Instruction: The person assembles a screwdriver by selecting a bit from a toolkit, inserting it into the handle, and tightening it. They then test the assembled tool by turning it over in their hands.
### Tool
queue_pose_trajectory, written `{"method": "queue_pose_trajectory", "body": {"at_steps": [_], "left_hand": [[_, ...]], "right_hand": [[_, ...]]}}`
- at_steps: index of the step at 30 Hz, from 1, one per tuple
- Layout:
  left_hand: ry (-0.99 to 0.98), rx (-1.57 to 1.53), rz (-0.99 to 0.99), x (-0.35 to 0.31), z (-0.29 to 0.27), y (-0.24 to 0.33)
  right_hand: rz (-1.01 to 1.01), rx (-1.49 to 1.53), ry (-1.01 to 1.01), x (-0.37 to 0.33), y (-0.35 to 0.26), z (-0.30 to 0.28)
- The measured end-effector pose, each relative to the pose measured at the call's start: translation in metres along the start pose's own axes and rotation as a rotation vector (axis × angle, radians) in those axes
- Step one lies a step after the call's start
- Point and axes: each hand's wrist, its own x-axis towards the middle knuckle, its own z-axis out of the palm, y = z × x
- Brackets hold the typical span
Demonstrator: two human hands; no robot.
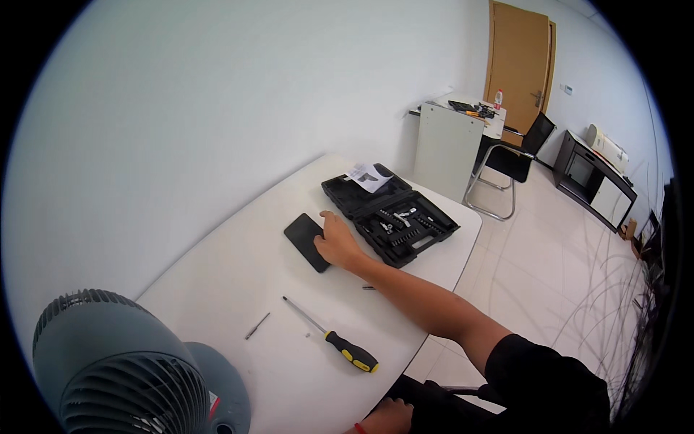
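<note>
The flat black rectangular plate [306, 241] lies on the white tabletop [217, 289], just left of the open black tool case [390, 213], and my right hand [337, 244] rests on its right edge, fingers loosely spread and laid flat rather than gripping. My arm stretches out to it from the lower right. The case holds rows of small bits, and a folded sheet of paper [367, 176] sits on its lid. Nearer to me, a screwdriver with a black and yellow handle [334, 338] lies slantwise, with a thin loose metal rod [257, 325] to its left and a tiny dark bit [368, 287] close to my forearm. A grey fan [123, 369] stands at the near left corner. My left hand [383, 419] is at the bottom edge, below the tabletop, only partly in sight; I cannot tell how its fingers are set.
</note>
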Motion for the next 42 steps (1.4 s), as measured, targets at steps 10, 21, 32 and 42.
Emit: {"method": "queue_pose_trajectory", "body": {"at_steps": [10, 21, 32, 42], "left_hand": [[-0.019, 0.046, 0.019, 0.003, -0.008, -0.002], [-0.014, 0.024, 0.053, 0.001, -0.015, 0.006], [0.124, 0.018, 0.059, -0.001, 0.000, 0.004], [0.055, 0.023, 0.029, 0.001, -0.012, 0.006]], "right_hand": [[-0.245, -0.427, -0.041, 0.009, -0.006, -0.040], [0.364, -0.568, -0.299, 0.042, 0.083, -0.186], [0.443, -0.681, -0.198, 0.046, 0.097, -0.167], [0.414, -0.634, -0.331, 0.049, 0.092, -0.178]]}}
